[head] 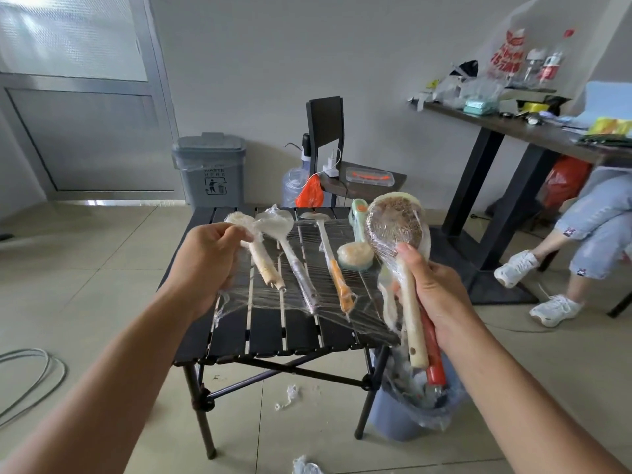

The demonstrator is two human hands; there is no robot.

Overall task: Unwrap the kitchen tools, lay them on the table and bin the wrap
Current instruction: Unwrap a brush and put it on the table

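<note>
Right of the table (266, 333), above the lined bin (403, 419), the right hand (441, 295) grips a film-covered round brush (396, 224) and a red-handled tool (435, 357). Over the table's left edge, the left hand (208, 265) pinches the wrap (239, 295), stretched toward the brush across three long-handled tools (297, 268). Behind the table: grey waste bin (210, 172).

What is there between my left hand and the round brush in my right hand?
Head view: a sheet of clear wrap stretched from left hand to round brush; wrapped tools on the table show through it.
</note>
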